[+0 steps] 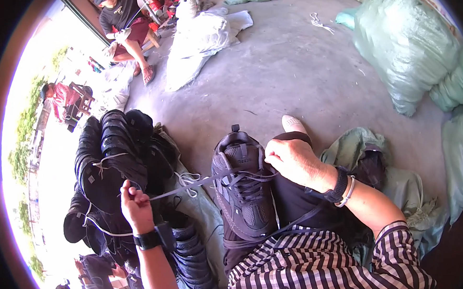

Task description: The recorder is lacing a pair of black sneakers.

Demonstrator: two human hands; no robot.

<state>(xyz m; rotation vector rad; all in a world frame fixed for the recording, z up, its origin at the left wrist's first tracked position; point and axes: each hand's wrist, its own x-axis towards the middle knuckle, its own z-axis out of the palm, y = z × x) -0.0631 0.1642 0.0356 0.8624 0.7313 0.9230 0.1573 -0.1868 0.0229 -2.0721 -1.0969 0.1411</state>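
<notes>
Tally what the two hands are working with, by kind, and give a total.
Dark grey sneaker on the lap, steadied by the right hand: 1
Grey lace pulled taut by the left hand: 1
Stack of tied black shoes beside the left hand: 1 stack, pairs too overlapped to count
Total: 3

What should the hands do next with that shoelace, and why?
Probably keep drawing the lace out to the left. The left hand pinches its end, it runs taut to the dark shoe on the lap, and the right hand steadies the shoe at its eyelets.
</notes>
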